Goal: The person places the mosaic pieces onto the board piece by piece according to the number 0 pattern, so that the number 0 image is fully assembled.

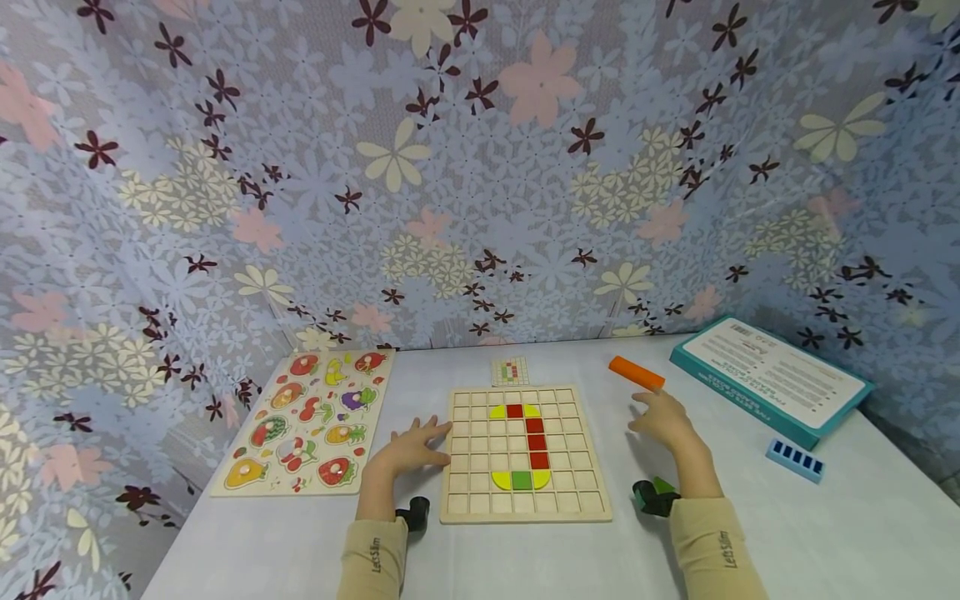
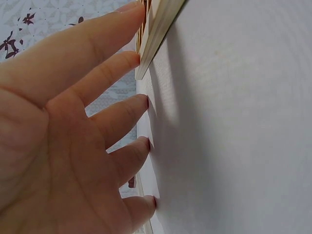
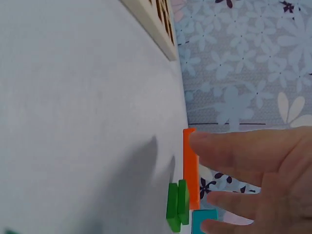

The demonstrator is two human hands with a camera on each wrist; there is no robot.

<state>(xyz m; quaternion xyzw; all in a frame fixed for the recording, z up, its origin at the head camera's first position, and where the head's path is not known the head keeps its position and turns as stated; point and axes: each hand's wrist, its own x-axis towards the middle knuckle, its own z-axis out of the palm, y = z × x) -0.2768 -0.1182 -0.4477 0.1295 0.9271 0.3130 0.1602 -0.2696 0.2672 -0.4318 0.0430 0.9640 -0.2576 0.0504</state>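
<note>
A wooden grid board point(image 1: 480, 508) lies mid-table, with red, yellow and green tiles point(image 1: 537, 442) set in some of its squares. My left hand point(image 1: 412, 447) is at the board's left edge, thumb and forefinger against its side. Its other fingertips point(image 2: 141, 145) reach down to the tablecloth, spread apart. My right hand point(image 1: 663, 417) hovers right of the board with nothing in its fingers. Just beyond it lies an orange stick-shaped block point(image 1: 633, 372); whether they touch I cannot tell. Two green tiles point(image 3: 178, 205) are near the right hand, largely hidden in the head view.
A small pattern card point(image 1: 510, 372) lies behind the board. To the left is a fruit puzzle board point(image 1: 300, 425). A teal-edged box point(image 1: 772, 379) and a light-blue slotted piece point(image 1: 795, 460) are at the right. A floral curtain point(image 1: 480, 167) hangs behind the table.
</note>
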